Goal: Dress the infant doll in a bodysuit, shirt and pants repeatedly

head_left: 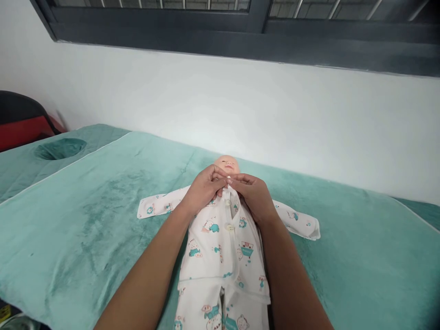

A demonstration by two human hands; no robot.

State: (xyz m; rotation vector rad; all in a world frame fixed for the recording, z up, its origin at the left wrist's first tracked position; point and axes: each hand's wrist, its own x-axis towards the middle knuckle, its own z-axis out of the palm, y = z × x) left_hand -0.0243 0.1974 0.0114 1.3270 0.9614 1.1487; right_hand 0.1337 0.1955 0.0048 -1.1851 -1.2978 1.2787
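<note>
A baby doll (227, 164) lies face up on a teal blanket (85, 220), dressed in a white printed shirt (223, 247) with buttons down the front and matching trousers (220, 311). Both sleeves are spread out to the sides. My left hand (204, 189) and my right hand (252, 195) meet at the doll's neck. The fingers of both are pinched on the shirt's collar by the top button. The doll's chin and neck are hidden behind my fingers.
The teal blanket covers a padded table with a round face hole (60, 149) at the far left. A white wall (275, 114) runs behind, under a dark window frame (240, 32). A dark and red chair (20, 119) stands at the left edge.
</note>
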